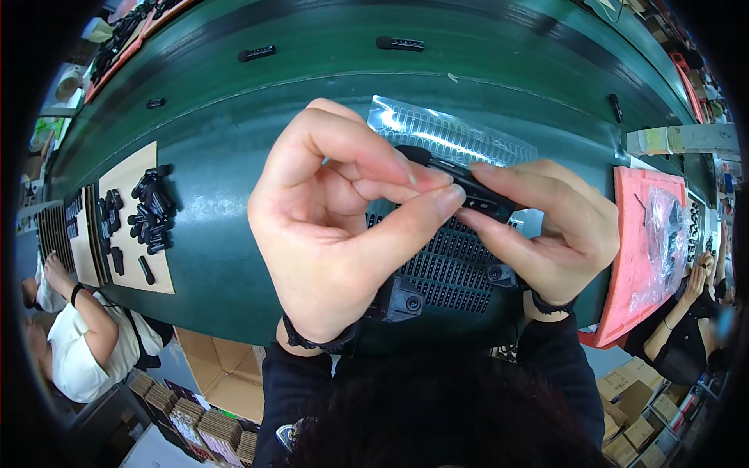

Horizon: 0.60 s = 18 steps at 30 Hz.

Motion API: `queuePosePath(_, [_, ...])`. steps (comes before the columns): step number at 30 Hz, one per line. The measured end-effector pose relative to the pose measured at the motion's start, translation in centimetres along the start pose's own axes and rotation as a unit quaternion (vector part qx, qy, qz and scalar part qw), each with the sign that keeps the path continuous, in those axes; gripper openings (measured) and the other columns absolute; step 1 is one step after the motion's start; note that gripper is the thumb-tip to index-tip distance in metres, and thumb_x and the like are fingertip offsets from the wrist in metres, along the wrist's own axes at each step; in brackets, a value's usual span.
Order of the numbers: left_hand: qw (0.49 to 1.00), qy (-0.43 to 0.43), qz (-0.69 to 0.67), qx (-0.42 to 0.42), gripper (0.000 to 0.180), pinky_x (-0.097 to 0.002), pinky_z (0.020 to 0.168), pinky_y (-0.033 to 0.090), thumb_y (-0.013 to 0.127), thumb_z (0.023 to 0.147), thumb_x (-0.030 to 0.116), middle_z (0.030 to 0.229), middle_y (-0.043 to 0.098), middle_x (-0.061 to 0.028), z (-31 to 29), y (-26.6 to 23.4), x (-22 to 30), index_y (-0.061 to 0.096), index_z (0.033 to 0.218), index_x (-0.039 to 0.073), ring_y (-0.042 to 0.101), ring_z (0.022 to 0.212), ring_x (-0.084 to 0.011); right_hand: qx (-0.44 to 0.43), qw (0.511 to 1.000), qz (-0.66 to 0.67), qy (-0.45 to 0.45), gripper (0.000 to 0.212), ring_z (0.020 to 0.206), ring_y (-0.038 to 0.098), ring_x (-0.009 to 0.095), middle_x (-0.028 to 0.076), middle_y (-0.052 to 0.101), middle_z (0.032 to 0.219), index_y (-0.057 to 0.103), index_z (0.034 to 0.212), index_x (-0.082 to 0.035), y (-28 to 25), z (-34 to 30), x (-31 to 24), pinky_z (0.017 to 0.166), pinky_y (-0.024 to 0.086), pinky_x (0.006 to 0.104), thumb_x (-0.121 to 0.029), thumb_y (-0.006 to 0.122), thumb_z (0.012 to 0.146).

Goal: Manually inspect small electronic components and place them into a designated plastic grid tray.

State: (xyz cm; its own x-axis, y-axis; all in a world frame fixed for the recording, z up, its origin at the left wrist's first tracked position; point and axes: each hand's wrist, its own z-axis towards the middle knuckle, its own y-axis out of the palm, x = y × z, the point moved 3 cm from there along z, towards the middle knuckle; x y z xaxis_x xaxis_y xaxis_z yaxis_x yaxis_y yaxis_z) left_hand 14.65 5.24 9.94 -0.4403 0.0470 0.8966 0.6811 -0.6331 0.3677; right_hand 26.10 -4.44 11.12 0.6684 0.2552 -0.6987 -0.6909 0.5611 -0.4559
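Note:
In front of me my right hand (550, 222) grips a small black clip-on microphone (490, 204) between thumb and fingers. Its dark rounded end points up and to the left. The thumb and forefinger of my left hand (328, 203) are pinched together against the microphone's side; anything between those fingertips is too small to make out. Beneath my hands lies a sheet covered in rows of small black oval pieces (449, 269), partly hidden. Beyond it a clear plastic sheet with rows of oval outlines (460, 136) reflects the light.
Several microphones (152, 207) are heaped on cardboard (160, 277) at the left. Others (400, 44) lie on the far green belt (328, 54). A pink foam tray (624, 257) with plastic bags stands at right. People work at both sides. An open carton (226, 374) sits below the table edge.

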Motion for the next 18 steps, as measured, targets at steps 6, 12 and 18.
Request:
queuePosePath(6, [0.999,0.029,0.028,-0.002,0.033,-0.0259,0.062,0.048,0.058,0.057,-0.020,0.073,0.041,-0.0036,-0.25,0.14,0.17,0.042,0.074,0.004,0.054,0.064,-0.0151,0.004,1.000,-0.004,-0.003,0.033,0.062,0.056,0.017,0.013,0.060,0.072,0.061,0.085,0.008,0.05,-0.13,-0.17,0.055,0.042,0.0225,0.004,0.071,0.054])
queuePosePath(12, [0.997,0.045,0.062,0.004,0.033,-0.0253,0.063,0.049,0.059,0.057,-0.020,0.072,0.042,-0.0036,-0.52,0.40,0.35,0.042,0.072,0.003,0.055,0.065,-0.0146,0.008,1.000,-0.009,-0.026,0.033,0.062,0.057,0.017,0.014,0.060,0.071,0.060,0.084,0.008,-0.03,-0.12,-0.28,0.055,0.042,0.0228,0.003,0.071,0.053])
queuePosePath(18, [0.990,0.083,0.113,0.009,0.031,-0.0246,0.064,0.048,0.061,0.058,-0.020,0.074,0.043,-0.0045,-0.37,0.50,0.20,0.044,0.074,0.000,0.054,0.067,-0.0144,0.015,0.998,-0.040,-0.044,0.034,0.062,0.057,0.017,0.014,0.060,0.072,0.060,0.085,0.008,0.12,-0.25,-0.37,0.055,0.042,0.0229,0.004,0.071,0.053])
